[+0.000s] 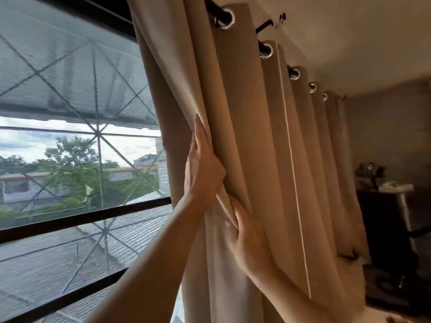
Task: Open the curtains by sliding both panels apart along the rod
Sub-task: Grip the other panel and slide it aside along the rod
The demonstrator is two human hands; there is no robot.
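The tan curtain point(251, 141) hangs bunched in folds by its rings on the black rod point(219, 14), just right of the bare window point(77, 148). The left hand point(203, 166) lies flat, fingers straight, on its leading fold, and the right hand point(247, 241) just below pinches that fold's edge. I would push level toward the rod's far end — not downward — so the rings glide rather than jam.

I see both bare forearms reaching up toward one o'clock. My left hand point(202, 164) lies flat, fingers point(199, 134) extended; my right hand point(245, 236), just below, has fingers curled.
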